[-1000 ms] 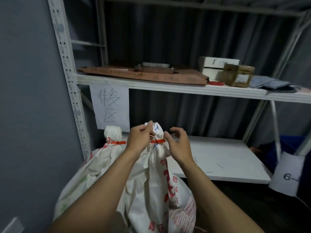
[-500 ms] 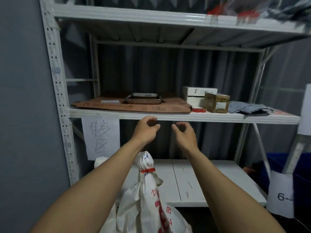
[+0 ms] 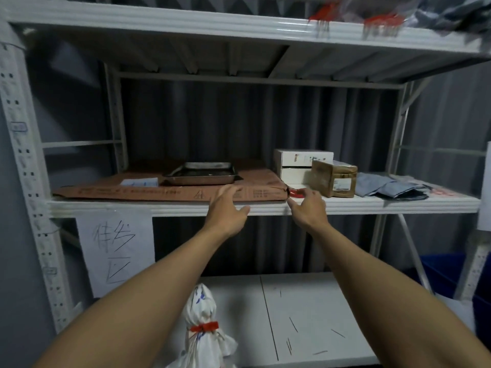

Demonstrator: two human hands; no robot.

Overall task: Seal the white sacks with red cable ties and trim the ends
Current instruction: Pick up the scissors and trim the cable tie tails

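Observation:
A white sack (image 3: pixel 203 338) stands at the bottom, its neck bound by a red cable tie (image 3: pixel 204 327). Both my arms reach up to the middle shelf (image 3: pixel 159 206). My left hand (image 3: pixel 229 208) hovers at the shelf's front edge with fingers spread and holds nothing. My right hand (image 3: pixel 308 207) is at the shelf edge, fingers loosely bent, right next to a red-handled tool (image 3: pixel 297 193) lying on the shelf. I cannot tell whether the fingers touch it. Red cable ties (image 3: pixel 380 25) hang blurred over the top shelf's edge.
On the middle shelf lie flat brown cardboard (image 3: pixel 170 191), a metal tray (image 3: pixel 202 173), white boxes (image 3: pixel 303 163), a brown parcel (image 3: pixel 334 177) and folded grey bags (image 3: pixel 390 187). A handwritten paper sign (image 3: pixel 115 251) hangs at left. A blue bin (image 3: pixel 449 272) stands at right.
My hands let go of the tied sack's neck and rose to the middle shelf. The view tilted up, and my right hand has come beside the red-handled tool.

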